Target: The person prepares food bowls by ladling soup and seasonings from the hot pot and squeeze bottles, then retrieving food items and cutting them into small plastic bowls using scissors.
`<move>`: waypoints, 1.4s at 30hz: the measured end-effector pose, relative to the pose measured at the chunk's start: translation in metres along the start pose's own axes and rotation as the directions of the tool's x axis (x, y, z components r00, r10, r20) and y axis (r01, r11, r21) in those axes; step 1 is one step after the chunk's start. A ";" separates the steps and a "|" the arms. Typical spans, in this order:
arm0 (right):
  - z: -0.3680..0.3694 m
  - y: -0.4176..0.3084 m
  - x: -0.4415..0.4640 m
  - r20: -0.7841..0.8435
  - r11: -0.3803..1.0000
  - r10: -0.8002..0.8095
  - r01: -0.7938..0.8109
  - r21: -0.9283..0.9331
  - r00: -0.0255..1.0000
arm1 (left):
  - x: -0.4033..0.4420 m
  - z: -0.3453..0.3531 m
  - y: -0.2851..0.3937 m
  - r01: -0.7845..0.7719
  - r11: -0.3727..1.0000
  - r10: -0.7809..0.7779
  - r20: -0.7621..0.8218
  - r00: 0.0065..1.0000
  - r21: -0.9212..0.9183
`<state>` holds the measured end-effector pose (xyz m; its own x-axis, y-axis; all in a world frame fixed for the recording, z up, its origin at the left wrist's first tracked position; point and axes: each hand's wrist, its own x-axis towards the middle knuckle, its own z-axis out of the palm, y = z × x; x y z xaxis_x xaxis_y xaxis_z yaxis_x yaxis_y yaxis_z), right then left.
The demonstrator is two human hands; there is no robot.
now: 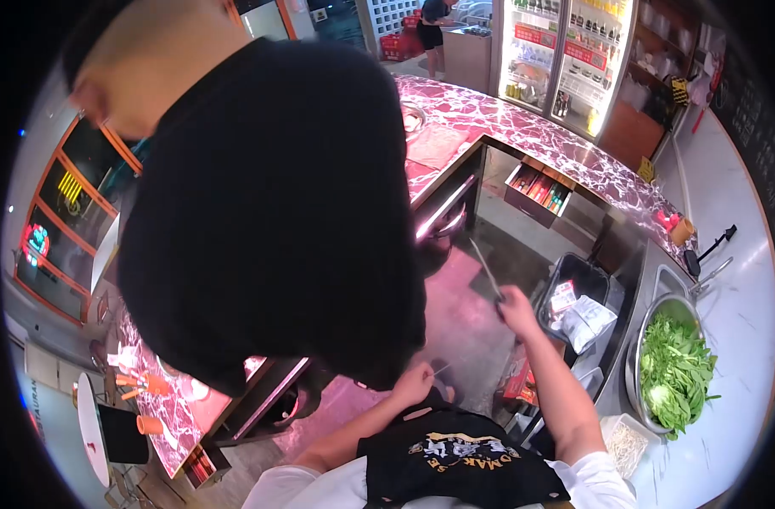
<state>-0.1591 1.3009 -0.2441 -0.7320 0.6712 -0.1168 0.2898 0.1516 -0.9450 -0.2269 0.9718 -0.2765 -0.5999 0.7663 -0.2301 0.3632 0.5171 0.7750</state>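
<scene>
My right hand point(516, 310) is closed round the dark handle of a knife point(485, 265), whose long thin blade points up and away over the floor. Lower and further left, my left hand point(414, 383) is closed in front of my dark apron point(464, 458). A small thin, light piece sticks out to its right; what it belongs to is too small to tell. Another person point(277, 204) in black stands close in front, bent over the counter, hiding much of the left side.
A marbled counter point(566, 153) curves round behind, with an open drawer point(538, 188). On my right are a lined bin point(587, 321), a metal bowl of leafy greens point(676, 373), a tray of pale strands point(627, 445) and a sink point(672, 282). Lit fridges point(566, 59) stand at the back.
</scene>
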 end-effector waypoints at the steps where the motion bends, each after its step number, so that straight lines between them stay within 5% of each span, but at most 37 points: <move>1: 0.006 -0.040 0.030 0.051 0.994 -0.105 0.103 0.034 0.993 | 0.017 -0.001 0.002 -0.001 1.000 0.001 -0.038 0.999 -0.014; 2: 0.011 -0.072 0.069 0.108 0.980 -0.197 0.195 0.022 0.975 | 0.036 -0.001 0.003 -0.004 0.999 0.002 -0.078 0.997 -0.033; 3: 0.015 -0.120 0.100 0.146 0.996 -0.091 0.091 0.008 0.985 | 0.056 -0.005 0.007 -0.005 0.999 0.002 -0.079 0.997 -0.037; 5: 0.037 -0.157 0.184 0.083 0.929 -0.369 0.368 0.031 0.926 | 0.090 -0.013 0.017 0.158 0.965 -0.157 0.024 0.987 -0.210; 6: 0.033 -0.212 0.193 0.205 0.976 -0.199 0.174 0.134 0.958 | 0.110 -0.012 0.014 0.152 0.957 -0.158 -0.003 0.987 -0.248; 7: 0.037 -0.242 0.213 0.191 0.982 -0.189 0.182 0.053 0.963 | 0.126 -0.023 0.027 0.209 0.925 -0.219 0.004 0.976 -0.316; 12: 0.070 -0.286 0.315 0.344 0.978 -0.164 0.106 0.182 0.924 | 0.176 -0.050 0.028 0.254 0.807 -0.357 -0.098 0.929 -0.533; 18: 0.160 -0.245 0.432 0.485 0.999 -0.041 0.051 -0.008 0.873 | 0.187 -0.065 -0.021 0.296 0.719 -0.573 -0.295 0.764 -0.629; 21: 0.223 -0.255 0.502 0.530 0.946 -0.151 0.278 -0.168 0.834 | 0.191 -0.062 -0.030 0.252 0.728 -0.603 -0.419 0.679 -0.638; 26: 0.318 -0.312 0.601 0.695 0.664 -0.238 0.636 -0.393 0.678 | 0.232 -0.060 -0.017 0.201 0.551 -0.803 -0.449 0.393 -0.810; 29: 0.370 -0.354 0.634 0.823 0.301 -0.096 0.804 -0.512 0.560 | 0.271 -0.072 0.020 0.003 0.391 -0.911 -0.387 0.142 -0.920; 34: 0.467 -0.376 0.671 0.932 -0.079 0.055 0.932 -0.354 0.359 | 0.327 -0.055 0.063 -0.072 0.291 -0.957 -0.290 -0.028 -0.954; 38: 0.519 -0.374 0.659 0.954 -0.123 0.057 0.950 -0.288 0.296 | 0.340 -0.023 0.081 -0.243 0.253 -0.963 -0.221 -0.153 -0.936; 42: 0.590 -0.315 0.670 0.967 -0.083 0.100 0.970 -0.228 0.236 | 0.357 -0.002 0.085 -0.236 0.210 -0.952 -0.143 -0.271 -0.949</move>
<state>-1.1042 1.2748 -0.2045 -0.7397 -0.5280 -0.4172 -0.5937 0.8039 0.0352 -0.4120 1.2882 -0.2918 -0.2850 -0.7545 -0.5913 -0.4586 -0.4343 0.7753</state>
